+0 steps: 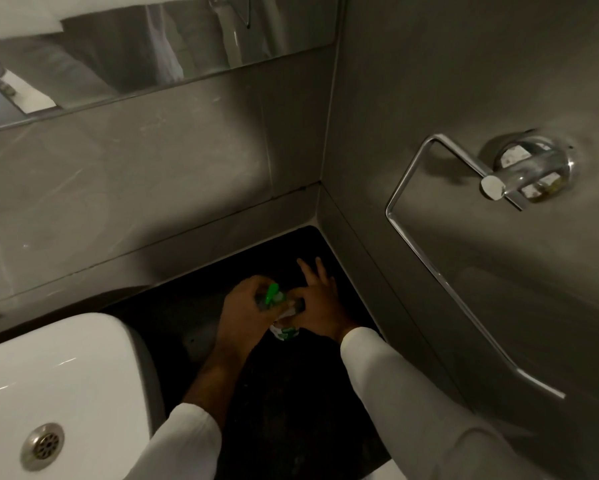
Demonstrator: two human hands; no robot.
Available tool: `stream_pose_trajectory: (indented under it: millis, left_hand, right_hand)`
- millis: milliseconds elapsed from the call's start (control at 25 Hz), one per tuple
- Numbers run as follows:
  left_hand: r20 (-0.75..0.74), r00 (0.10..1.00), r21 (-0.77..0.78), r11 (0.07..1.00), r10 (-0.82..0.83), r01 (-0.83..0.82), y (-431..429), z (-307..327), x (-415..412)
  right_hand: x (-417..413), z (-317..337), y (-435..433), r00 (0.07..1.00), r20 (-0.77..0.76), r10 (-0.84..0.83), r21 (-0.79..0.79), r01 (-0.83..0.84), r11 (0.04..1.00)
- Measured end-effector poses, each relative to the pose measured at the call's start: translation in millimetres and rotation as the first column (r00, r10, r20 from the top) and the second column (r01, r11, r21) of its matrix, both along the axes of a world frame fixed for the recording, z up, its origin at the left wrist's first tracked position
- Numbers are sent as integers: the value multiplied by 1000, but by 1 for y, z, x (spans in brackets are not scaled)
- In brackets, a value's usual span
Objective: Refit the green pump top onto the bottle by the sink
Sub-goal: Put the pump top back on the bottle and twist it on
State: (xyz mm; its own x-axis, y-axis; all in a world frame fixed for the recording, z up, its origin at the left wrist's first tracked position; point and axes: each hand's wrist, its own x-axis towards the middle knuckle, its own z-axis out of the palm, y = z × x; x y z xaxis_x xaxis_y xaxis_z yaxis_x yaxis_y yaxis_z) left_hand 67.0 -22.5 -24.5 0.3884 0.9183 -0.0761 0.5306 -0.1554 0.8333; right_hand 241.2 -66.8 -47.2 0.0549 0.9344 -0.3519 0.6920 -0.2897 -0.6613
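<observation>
Green pump top [272, 293] – between left grip [244, 306], right grip [320, 299]

Dim bathroom light, deep shadow on dark counter [291, 393], soft blur, wide-angle edge distortion

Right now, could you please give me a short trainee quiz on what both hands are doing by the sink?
1. True or false: the pump top is green.
2. Which hand covers the pump top: A left hand, B right hand?
3. What colour is the counter under the bottle?

Key: 1 true; 2 A; 3 black.
</observation>
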Motion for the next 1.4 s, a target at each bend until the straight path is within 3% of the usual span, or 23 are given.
stream_pose_trajectory:
  millis: [120, 240, 440, 640, 840, 1040, 1240, 1400]
  left_hand:
    - [-3, 1000, -46, 999, -9, 9, 1, -9, -2]
    - [132, 983, -188, 971, -125, 148, 2, -8, -6]
    - [81, 994, -98, 993, 68, -60, -3, -8, -1]
    - [232, 965, -208, 962, -125, 175, -1, -11, -5]
    - [63, 997, -100, 994, 42, -35, -4, -6, 0]
    - [124, 976, -164, 966, -181, 200, 2, -4, -3]
    - [1, 1000, -77, 997, -30, 30, 0, -7, 2]
    - [45, 985, -156, 973, -164, 169, 7, -8, -5]
  right_hand:
    - [1, 0, -1, 1000, -9, -24, -1, 24, 1000]
    - [3, 0, -1, 1000, 21, 1, 3, -1, 1000]
    - [1, -3, -3, 999, -23, -41, 9, 41, 999]
    - [4, -5, -3, 999, -21, -45, -27, 44, 999]
    - [1, -7, -4, 994, -58, -94, -41, 92, 995]
    - [6, -10, -3, 998, -29, -52, -28, 51, 998]
    - [0, -7, -3, 991, -78, -113, -55, 109, 993]
    - [4, -9, -4, 994, -72, -77, -29, 75, 997]
